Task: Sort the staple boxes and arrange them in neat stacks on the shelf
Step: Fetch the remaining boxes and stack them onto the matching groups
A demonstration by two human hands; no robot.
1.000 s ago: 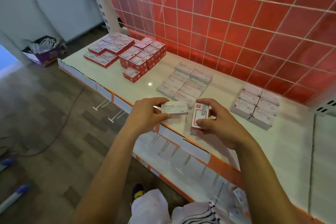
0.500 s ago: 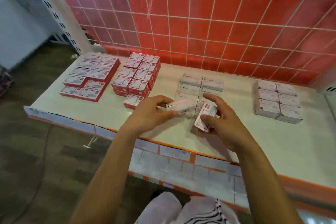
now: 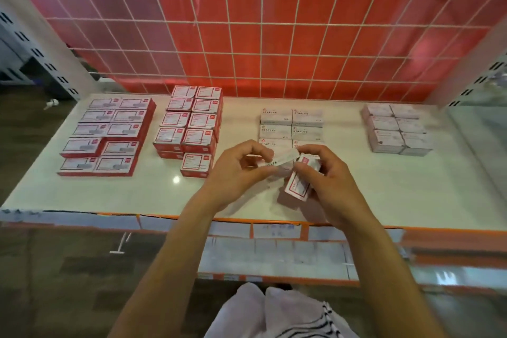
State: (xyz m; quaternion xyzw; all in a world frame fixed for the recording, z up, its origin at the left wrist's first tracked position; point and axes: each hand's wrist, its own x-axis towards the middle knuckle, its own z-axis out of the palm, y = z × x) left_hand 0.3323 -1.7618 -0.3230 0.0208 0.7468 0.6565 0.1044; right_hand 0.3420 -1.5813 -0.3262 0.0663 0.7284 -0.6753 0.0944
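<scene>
**Four groups laid out on the shelf (image 3: 356, 186)**

Left to right: wide red stack (image 3: 107, 136), narrower red stack (image 3: 192, 123), white STAPLES stack (image 3: 290, 126), pale stack (image 3: 396, 129) far right. My left hand (image 3: 236, 170) pinches a white staple box (image 3: 277, 162), fingers curled, just in front of the white stack. My right hand (image 3: 326, 175) grips a tilted red-bordered box (image 3: 297, 186), right beside it.

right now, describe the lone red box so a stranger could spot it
On the white shelf, find the second block of red-and-white cardboard staple boxes from the left. Its frontmost box is the one: it juts out alone, with no partner beside it.
</scene>
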